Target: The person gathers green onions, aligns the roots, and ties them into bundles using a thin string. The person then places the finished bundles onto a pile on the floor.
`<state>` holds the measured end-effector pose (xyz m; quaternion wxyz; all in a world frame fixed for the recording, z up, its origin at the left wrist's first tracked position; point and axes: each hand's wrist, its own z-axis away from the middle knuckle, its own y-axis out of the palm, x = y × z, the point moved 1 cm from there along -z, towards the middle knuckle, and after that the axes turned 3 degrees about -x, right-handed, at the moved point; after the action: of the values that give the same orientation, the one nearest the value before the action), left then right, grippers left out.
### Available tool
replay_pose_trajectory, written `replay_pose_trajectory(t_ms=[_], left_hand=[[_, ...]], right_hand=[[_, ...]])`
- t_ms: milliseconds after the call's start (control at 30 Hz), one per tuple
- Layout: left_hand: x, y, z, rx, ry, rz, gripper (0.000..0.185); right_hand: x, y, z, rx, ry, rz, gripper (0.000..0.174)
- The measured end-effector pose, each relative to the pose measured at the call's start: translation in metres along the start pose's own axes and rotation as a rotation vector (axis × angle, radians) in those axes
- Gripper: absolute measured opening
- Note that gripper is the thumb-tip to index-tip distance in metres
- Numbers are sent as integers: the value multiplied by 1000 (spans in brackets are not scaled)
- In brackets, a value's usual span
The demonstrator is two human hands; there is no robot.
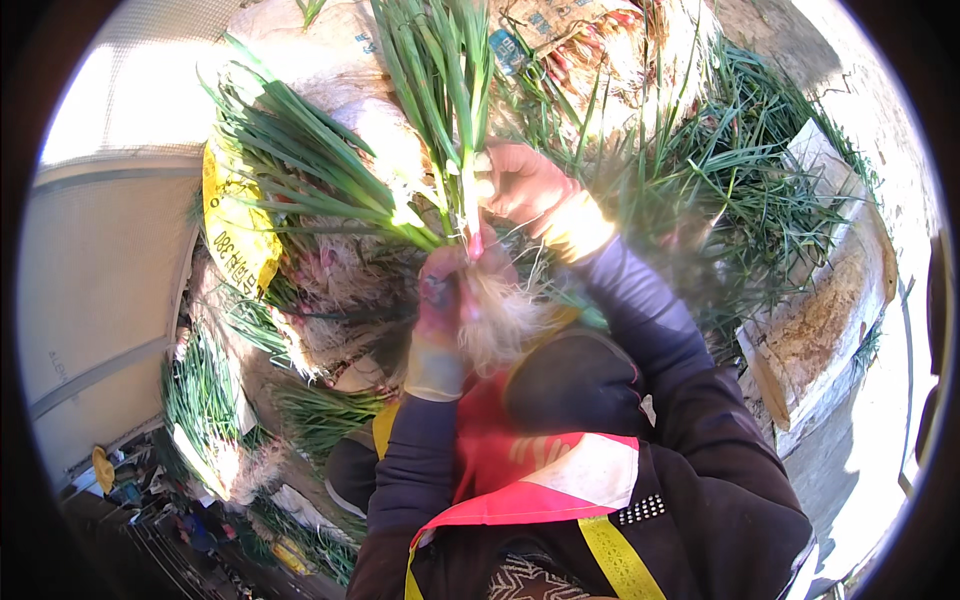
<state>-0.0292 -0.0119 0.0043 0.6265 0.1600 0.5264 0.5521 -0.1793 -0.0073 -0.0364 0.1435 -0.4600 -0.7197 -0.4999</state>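
Note:
A bunch of scallions (442, 90) with long green leaves, pinkish bulbs and pale hairy roots (495, 322) is held up in front of my chest. My left hand (439, 292), in what looks like a thin glove, grips the bunch around its lower stems, just above the roots. The leaves fan out in two directions, some up and some to the upper left. At the upright stems, my right hand (532, 184) has its fingertips on a white stalk, with the thumb side hidden by the stems. It also seems gloved, and strong sun lights its wrist.
A heap of loose scallion leaves (750, 165) lies at right beside a dirty white sack (817, 322). Beyond my hands are reddish-bulbed scallions (592, 60) on sacking. Trimmed-looking bundles (199, 390) and a yellow printed bag (236, 217) lie at left, near a pale panel wall (105, 285).

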Motion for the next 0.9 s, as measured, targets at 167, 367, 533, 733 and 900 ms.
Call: replay_pose_trajectory(t_ms=[167,367,533,733,900], left_hand=[[4,-12,-1,155,17,117,32],[7,-31,4,-317,103,-305,41],[7,-13,6,-333,199,-461,27],[3,10,9,-490,51,-486,36],[-8,2,18,-494,104,-507,42]], right_hand=[[-10,4,22,-356,458,-12,14],[16,21,22,-444,483,661,17],[24,21,10,-312,558,1287,25],[23,-21,34,319,434,1973,11],[74,-77,118,180,1260,1882,23]])
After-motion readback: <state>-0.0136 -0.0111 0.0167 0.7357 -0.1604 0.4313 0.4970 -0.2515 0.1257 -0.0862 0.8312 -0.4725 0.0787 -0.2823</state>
